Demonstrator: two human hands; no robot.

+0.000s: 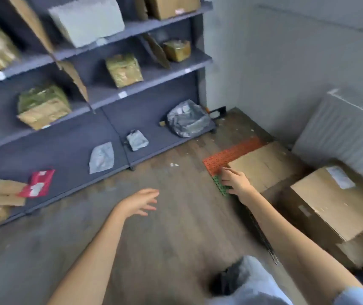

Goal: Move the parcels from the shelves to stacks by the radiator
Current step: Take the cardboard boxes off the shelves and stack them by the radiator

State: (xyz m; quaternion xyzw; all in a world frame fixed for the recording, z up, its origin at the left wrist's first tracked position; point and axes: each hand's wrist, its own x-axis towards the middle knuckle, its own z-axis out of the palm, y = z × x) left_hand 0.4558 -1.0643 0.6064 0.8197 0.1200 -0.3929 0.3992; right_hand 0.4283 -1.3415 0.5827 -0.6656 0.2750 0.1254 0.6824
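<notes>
Dark grey shelves (pixel 114 100) on the left carry many parcels: tape-wrapped brown ones (pixel 124 70), a pale grey block (pixel 87 20), grey plastic bags (pixel 187 118) and a red packet (pixel 37 183). By the white radiator (pixel 343 133) on the right lie a flat cardboard parcel (pixel 264 166) and a larger cardboard box (pixel 330 208). My right hand (pixel 236 181) hovers with spread fingers at the flat parcel's near corner; whether it touches is unclear. My left hand (pixel 139 202) hangs over the floor, fingers spread, holding nothing.
An orange and green perforated mat (pixel 226 157) lies under the flat parcel. The wooden floor (pixel 165 238) stretches between shelves and radiator. My knee in light trousers (pixel 249 280) shows at the bottom. A wall corner stands behind the parcels.
</notes>
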